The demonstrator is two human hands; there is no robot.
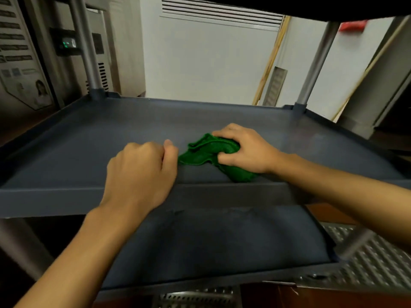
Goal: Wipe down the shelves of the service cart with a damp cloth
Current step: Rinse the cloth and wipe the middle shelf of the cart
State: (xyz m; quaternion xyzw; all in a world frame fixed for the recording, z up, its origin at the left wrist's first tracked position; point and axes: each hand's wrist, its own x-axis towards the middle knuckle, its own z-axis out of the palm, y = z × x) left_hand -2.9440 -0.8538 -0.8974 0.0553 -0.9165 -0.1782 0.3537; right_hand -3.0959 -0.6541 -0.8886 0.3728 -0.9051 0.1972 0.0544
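Nearest lies the lower shelf [222, 241]; above, on the middle shelf [89, 138], the left hand [142, 172] sits by the near rim, fingers curled, hold unclear. Just right of it, the right hand [246, 150] clutches the bunched green cloth [206, 152], which, so wadded, could miss the far corners.

— Can any writing be read here?
— No. The poster [20, 52] up and left of the left hand [140, 174] is blurred, the green display [69, 43] beside it too, and the red sign [352, 25] above the right hand [246, 150].
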